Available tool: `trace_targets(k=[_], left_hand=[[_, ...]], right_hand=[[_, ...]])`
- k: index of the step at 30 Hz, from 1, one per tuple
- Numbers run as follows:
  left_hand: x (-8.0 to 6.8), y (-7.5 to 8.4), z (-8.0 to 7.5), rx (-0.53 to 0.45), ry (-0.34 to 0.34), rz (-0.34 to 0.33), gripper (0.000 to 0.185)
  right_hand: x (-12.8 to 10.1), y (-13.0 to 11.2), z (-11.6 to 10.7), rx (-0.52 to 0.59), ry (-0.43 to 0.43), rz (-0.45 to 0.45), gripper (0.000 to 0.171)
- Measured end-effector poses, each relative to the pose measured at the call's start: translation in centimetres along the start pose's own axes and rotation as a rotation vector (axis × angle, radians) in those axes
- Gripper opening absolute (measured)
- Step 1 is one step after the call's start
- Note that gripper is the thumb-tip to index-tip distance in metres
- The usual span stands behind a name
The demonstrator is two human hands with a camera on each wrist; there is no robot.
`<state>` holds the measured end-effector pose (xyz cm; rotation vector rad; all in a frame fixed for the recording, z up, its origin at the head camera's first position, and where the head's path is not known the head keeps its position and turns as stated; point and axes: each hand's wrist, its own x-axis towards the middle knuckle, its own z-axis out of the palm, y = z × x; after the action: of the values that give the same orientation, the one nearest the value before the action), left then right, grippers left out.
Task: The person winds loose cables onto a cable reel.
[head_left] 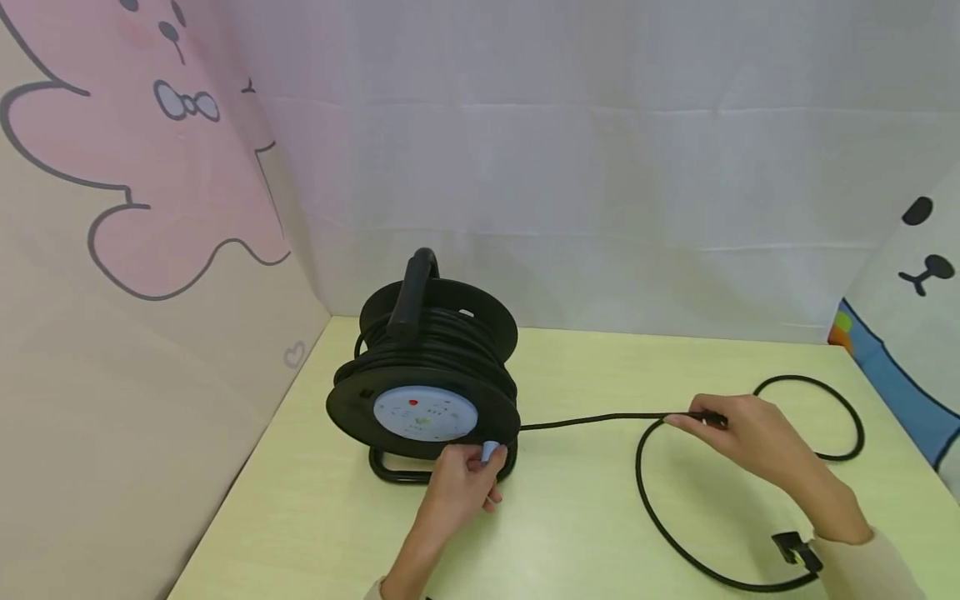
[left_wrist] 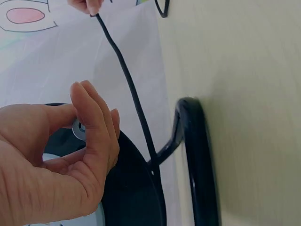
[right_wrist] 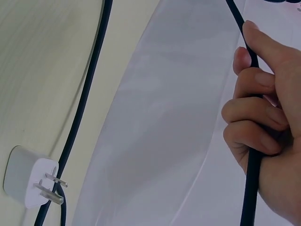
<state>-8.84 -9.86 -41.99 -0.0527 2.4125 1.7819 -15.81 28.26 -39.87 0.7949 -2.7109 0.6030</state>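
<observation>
A black cable reel (head_left: 423,367) with a pale round socket face (head_left: 425,414) stands on its tube frame (left_wrist: 197,160) on the pale green table (head_left: 300,517). My left hand (head_left: 483,467) pinches the small light-blue crank knob (head_left: 489,451) at the reel's rim; in the left wrist view the left hand's (left_wrist: 77,117) thumb and fingers close round that knob (left_wrist: 79,129). A black cable (head_left: 600,419) runs taut from the reel to my right hand (head_left: 693,419), whose fingers curl round the cable (right_wrist: 251,165). Behind the right hand the cable loops over the table and ends in a plug (head_left: 795,548).
A panel with a pink cartoon (head_left: 135,167) walls the left side, a white cloth (head_left: 600,167) the back, and another cartoon panel (head_left: 915,333) the right. The plug (right_wrist: 33,181) lies prongs outward beside the cable loop near the table's front right.
</observation>
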Motion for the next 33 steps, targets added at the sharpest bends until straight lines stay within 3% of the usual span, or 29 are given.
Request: trace_targets(k=[14, 19, 26, 33], left_hand=[[-0.2, -1.8, -1.6, 0.006, -0.032, -0.033, 0.036], [-0.5, -2.2, -2.0, 0.030, -0.006, -0.043, 0.036], [-1.0, -3.3, -3.5, 0.067, 0.061, -0.104, 0.032], [-1.2, -4.3, -5.1, 0.032, 0.123, -0.143, 0.031]], right_hand=[[-1.1, 0.3, -2.0, 0.060, -0.015, 0.028, 0.033], [-1.4, 0.7, -2.9, 0.085, -0.023, 0.051, 0.032], [-2.5, 1.2, -4.5, 0.108, 0.053, 0.143, 0.026], [-2.6, 1.1, -4.9, 0.123, 0.053, 0.096, 0.026]])
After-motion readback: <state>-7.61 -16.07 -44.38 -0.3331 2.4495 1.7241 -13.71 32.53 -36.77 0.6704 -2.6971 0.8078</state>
